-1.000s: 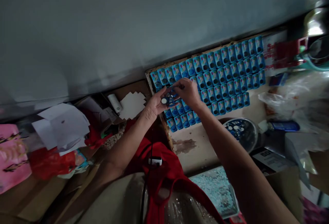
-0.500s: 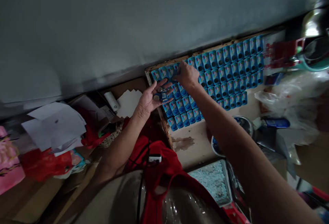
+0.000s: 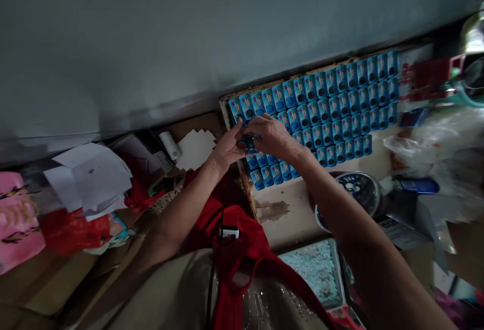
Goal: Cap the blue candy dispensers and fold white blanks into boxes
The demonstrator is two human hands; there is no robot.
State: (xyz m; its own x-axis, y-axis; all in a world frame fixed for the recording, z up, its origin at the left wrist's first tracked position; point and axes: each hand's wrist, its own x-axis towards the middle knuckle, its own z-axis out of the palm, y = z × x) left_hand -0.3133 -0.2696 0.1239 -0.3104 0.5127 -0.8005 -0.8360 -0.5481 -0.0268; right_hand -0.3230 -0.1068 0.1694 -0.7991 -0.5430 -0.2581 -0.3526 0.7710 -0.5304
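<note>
Several rows of small blue packets (image 3: 333, 103), each with a dark round piece in it, lie side by side on a worn board (image 3: 291, 214) against the wall. My left hand (image 3: 226, 149) is cupped at the rows' left end and holds a few small blue and silver round pieces (image 3: 246, 143). My right hand (image 3: 270, 136) has its fingertips pinched on those pieces in the left palm. Both hands hover just over the leftmost packets and hide some of them.
A round metal dish (image 3: 359, 191) with small pieces sits right of my right forearm. White paper squares (image 3: 194, 149) and loose sheets (image 3: 88, 178) lie to the left. Plastic bags (image 3: 434, 143) crowd the right side. A tray of pale bits (image 3: 315, 269) lies near me.
My right hand has come back from the top row of packets to the left palm. The left hand, flat and open half a second ago, has curled around the pieces.
</note>
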